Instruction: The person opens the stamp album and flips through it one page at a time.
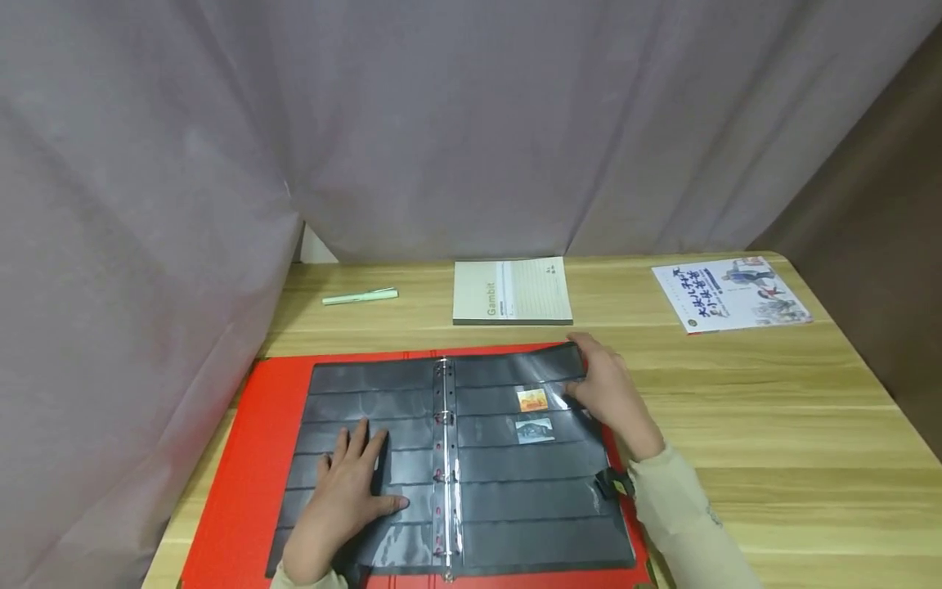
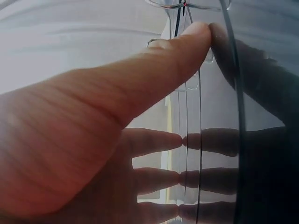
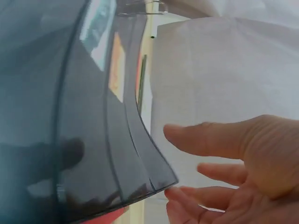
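A red ring-bound stamp album (image 1: pixel 246 458) lies spread on the table, with black pocket pages (image 1: pixel 545 544) on both sides of its metal rings. My left hand (image 1: pixel 346 491) rests on the left page with fingers spread; in the left wrist view its thumb (image 2: pixel 154 65) and fingertips touch the glossy surface. At the top right corner of the right page is my right hand (image 1: pixel 607 388). The right wrist view has its fingertips at the slightly lifted corner (image 3: pixel 161 175), the thumb (image 3: pixel 201 138) apart from the page. An orange stamp (image 1: pixel 532 399) and a bluish stamp (image 1: pixel 535 431) sit in the right page's pockets.
Behind the album lie a pale green pen (image 1: pixel 361 296), a Gambit notebook (image 1: pixel 513 292) and, farther right, a white illustrated book (image 1: pixel 732 294). Grey curtains (image 1: pixel 456 123) hang along the back and left of the wooden table (image 1: pixel 780 425).
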{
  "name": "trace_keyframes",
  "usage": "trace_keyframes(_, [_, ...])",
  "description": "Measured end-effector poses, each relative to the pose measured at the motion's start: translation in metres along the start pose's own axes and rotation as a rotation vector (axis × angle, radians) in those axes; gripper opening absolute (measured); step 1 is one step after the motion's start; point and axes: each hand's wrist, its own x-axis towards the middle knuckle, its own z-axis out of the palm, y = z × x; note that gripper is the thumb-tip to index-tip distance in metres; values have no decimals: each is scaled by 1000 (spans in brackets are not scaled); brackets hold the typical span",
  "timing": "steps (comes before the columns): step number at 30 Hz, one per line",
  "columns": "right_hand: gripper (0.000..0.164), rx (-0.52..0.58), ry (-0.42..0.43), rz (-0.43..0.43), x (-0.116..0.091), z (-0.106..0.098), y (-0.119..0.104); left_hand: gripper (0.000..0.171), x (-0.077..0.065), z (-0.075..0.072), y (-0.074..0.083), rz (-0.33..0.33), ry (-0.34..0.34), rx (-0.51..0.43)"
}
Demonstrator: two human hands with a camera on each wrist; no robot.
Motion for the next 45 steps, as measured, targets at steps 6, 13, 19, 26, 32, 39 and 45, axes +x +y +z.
trace_keyframes(6, [77,30,-22,56,3,-9,5,104,0,0,1,10,10,0])
trace_keyframes(13, [57,88,4,20,5,-11,15,103,0,-1,3,16,14,2])
trace_keyframes(19, [52,74,-17,12,7,-15,15,103,-1,0,3,3,8,6])
trace_keyframes(26, [51,76,-50,4,8,-22,10,103,1,1,3,-6,9,-1])
trace_keyframes(32, [31,63,-125,-67,5,-29,8,103,0,2,3,-2,21,-21])
trace_keyframes(39, [43,114,-270,-77,-8,-38,4,101,0,2,4,2,22,-41])
trace_keyframes(45, [58,124,-296,-92,-21,-44,-6,102,0,2,3,2,24,-40])
